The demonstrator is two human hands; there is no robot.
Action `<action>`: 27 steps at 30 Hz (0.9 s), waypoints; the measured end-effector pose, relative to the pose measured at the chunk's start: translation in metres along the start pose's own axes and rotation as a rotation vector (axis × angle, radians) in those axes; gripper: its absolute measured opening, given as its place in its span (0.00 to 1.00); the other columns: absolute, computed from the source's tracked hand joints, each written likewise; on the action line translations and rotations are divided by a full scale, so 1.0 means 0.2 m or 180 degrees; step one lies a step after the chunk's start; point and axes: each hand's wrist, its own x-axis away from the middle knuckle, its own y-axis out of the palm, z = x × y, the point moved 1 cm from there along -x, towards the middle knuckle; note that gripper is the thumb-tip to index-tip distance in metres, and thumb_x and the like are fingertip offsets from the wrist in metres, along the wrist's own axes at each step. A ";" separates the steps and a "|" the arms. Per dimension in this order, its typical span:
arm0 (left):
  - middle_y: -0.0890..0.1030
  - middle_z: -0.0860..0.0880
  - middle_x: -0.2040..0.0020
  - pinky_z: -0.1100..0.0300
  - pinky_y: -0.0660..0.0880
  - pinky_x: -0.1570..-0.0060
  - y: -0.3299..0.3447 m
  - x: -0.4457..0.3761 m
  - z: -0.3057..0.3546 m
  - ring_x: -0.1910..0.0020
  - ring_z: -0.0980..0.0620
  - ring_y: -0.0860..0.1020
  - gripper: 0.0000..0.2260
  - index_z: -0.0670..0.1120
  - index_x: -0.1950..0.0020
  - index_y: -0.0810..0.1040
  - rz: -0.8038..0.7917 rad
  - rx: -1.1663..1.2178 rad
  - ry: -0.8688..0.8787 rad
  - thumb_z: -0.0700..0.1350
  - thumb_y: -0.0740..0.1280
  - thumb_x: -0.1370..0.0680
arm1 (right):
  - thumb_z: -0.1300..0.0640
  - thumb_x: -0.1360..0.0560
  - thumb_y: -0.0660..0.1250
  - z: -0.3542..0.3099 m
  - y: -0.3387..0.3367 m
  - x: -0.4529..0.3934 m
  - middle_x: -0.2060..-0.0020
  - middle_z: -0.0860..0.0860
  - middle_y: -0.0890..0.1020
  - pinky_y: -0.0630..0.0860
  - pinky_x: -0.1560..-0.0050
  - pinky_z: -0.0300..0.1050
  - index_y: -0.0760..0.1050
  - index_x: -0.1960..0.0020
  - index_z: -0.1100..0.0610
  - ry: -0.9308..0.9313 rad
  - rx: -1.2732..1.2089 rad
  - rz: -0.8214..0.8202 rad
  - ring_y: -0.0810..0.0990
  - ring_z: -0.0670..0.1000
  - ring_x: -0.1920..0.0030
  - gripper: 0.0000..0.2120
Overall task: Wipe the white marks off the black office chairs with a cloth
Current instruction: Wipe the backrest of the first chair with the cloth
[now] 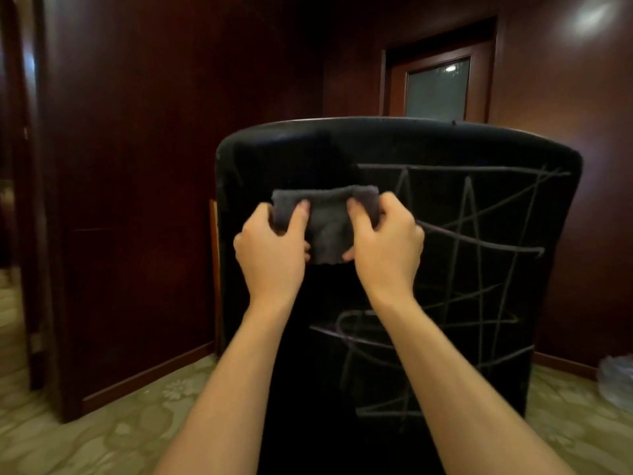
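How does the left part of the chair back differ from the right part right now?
The left part of the chair back is plain black with no marks showing; the right part is crossed by white marks. The grey cloth, gripped by the left hand and right hand, sits in front of the left part near the marks' edge, not over the right part. Both are the same black surface.
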 end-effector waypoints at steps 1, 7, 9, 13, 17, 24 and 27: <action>0.81 0.52 0.70 0.55 0.80 0.63 0.02 -0.03 0.02 0.69 0.53 0.81 0.12 0.52 0.63 0.75 -0.0008 0.0009 0.0025 0.55 0.70 0.22 | 0.42 0.21 0.63 -0.02 -0.01 -0.04 0.70 0.47 0.80 0.80 0.59 0.53 0.71 0.59 0.49 -0.0010 0.0003 -0.0081 0.83 0.49 0.68 0.13; 0.79 0.53 0.70 0.46 0.79 0.58 -0.01 0.29 -0.37 0.66 0.43 0.81 0.17 0.54 0.63 0.71 -0.0313 -0.0659 -0.0280 0.66 0.64 0.26 | 0.38 0.22 0.59 0.33 0.01 0.30 0.61 0.56 0.84 0.76 0.55 0.52 0.72 0.43 0.50 0.0416 0.1182 -0.0487 0.83 0.61 0.53 0.17; 0.79 0.52 0.72 0.47 0.80 0.60 -0.05 0.47 -0.45 0.69 0.47 0.81 0.16 0.53 0.63 0.72 -0.0367 -0.0693 -0.0522 0.64 0.65 0.25 | 0.38 0.21 0.58 0.42 0.01 0.49 0.57 0.57 0.84 0.75 0.54 0.52 0.73 0.40 0.49 0.0678 0.1342 -0.0745 0.82 0.62 0.50 0.19; 0.79 0.51 0.75 0.49 0.80 0.63 -0.08 0.52 -0.44 0.76 0.55 0.79 0.15 0.49 0.65 0.74 -0.0429 -0.0568 -0.0764 0.56 0.71 0.24 | 0.40 0.21 0.62 0.40 -0.03 0.53 0.58 0.55 0.84 0.71 0.57 0.50 0.74 0.48 0.51 0.0800 0.1139 -0.0852 0.81 0.61 0.50 0.14; 0.79 0.50 0.74 0.61 0.76 0.70 -0.04 0.26 -0.20 0.76 0.56 0.79 0.14 0.47 0.64 0.75 -0.0113 -0.0185 -0.0420 0.52 0.72 0.22 | 0.39 0.23 0.62 0.18 -0.02 0.25 0.65 0.53 0.83 0.77 0.56 0.53 0.72 0.55 0.52 0.0339 0.0475 -0.0298 0.82 0.60 0.58 0.15; 0.80 0.53 0.72 0.46 0.81 0.61 -0.02 0.40 -0.44 0.67 0.45 0.81 0.14 0.53 0.61 0.75 -0.0295 -0.0464 -0.0606 0.61 0.68 0.24 | 0.38 0.22 0.60 0.38 0.02 0.38 0.59 0.56 0.83 0.77 0.56 0.52 0.74 0.46 0.50 0.0402 0.1056 -0.0614 0.82 0.62 0.55 0.16; 0.79 0.52 0.75 0.51 0.81 0.64 -0.08 0.72 -0.59 0.74 0.53 0.80 0.12 0.50 0.59 0.78 -0.0298 -0.0659 -0.0974 0.57 0.69 0.23 | 0.38 0.22 0.57 0.57 0.01 0.69 0.59 0.55 0.84 0.77 0.54 0.52 0.73 0.44 0.49 0.0872 0.1288 -0.1037 0.83 0.61 0.54 0.17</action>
